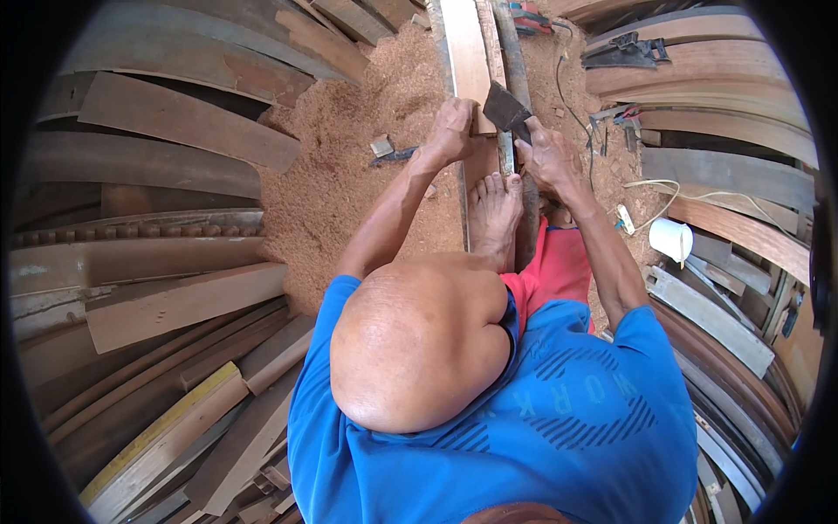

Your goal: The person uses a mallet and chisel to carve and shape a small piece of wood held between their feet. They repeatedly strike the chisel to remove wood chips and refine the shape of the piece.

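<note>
My left hand (451, 129) is closed round the near end of a pale planed board (467, 61) that runs away from me. In my right hand (550, 157) is a dark broad-bladed chopper (504, 107), its blade tilted up and leftward against the board's near right corner. My fingers hide most of its handle. Below the board lies a long narrow wooden bench (521, 65), and my bare foot (496, 210) rests on it just nearer than both hands. A thin pale strip (506, 153) shows between the hands; its kind is unclear.
Stacked boards (157, 162) line both sides, and shavings (336, 131) cover the floor. At right lie a handsaw (624, 54), a white cup (670, 239) and a pale cord (655, 183). A red power tool (530, 19) sits beyond the bench; a small wood block (381, 145) lies left.
</note>
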